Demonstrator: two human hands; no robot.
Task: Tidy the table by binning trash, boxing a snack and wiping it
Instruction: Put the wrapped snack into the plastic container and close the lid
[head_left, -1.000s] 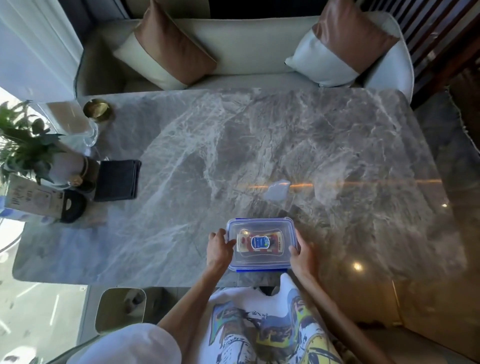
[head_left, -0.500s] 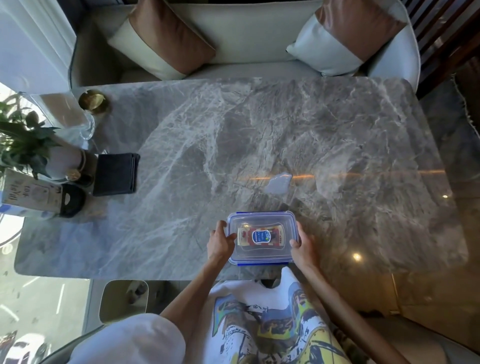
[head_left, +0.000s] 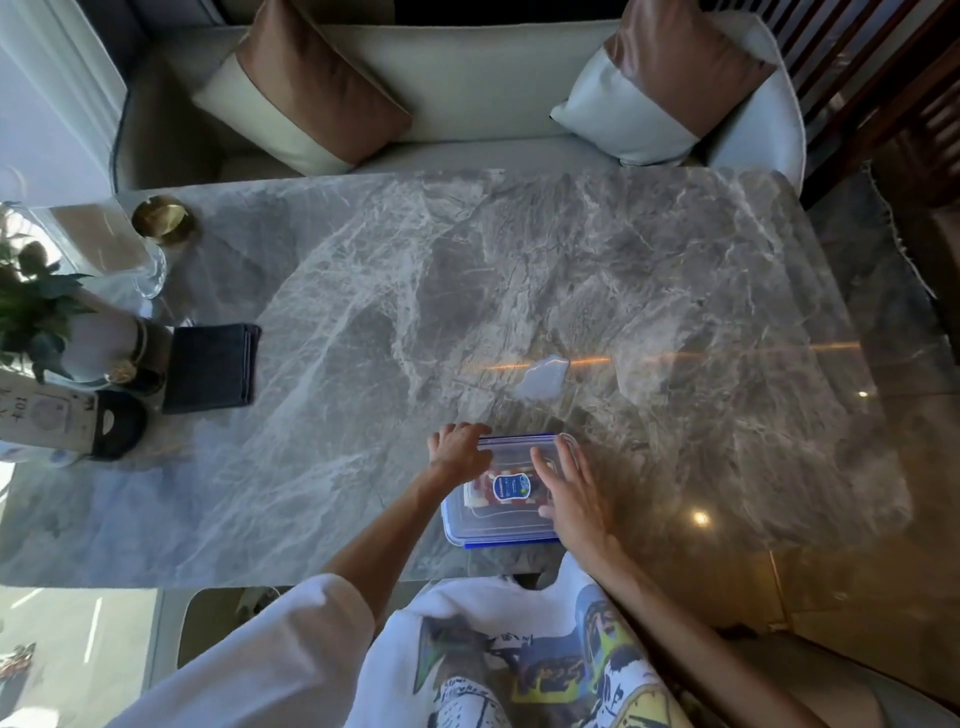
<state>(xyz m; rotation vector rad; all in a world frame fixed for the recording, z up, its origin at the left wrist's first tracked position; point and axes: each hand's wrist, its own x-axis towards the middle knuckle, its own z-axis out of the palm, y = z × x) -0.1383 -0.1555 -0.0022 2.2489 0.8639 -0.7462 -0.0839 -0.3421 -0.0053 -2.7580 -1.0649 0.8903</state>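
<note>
Clear lidded box (head_left: 506, 519) at 6 o'clock on bench (head_left: 675, 312), snack (head_left: 506, 488) inside: left grip (head_left: 460, 449) closed on far corner, right grip (head_left: 574, 493) open flat on lid; wiping apparently left.

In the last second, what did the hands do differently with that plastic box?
The left hand moved from the box's left side to its far left corner. The right hand left the right side and lies flat on the lid. The box, snack and folded dark cloth stayed put.
</note>
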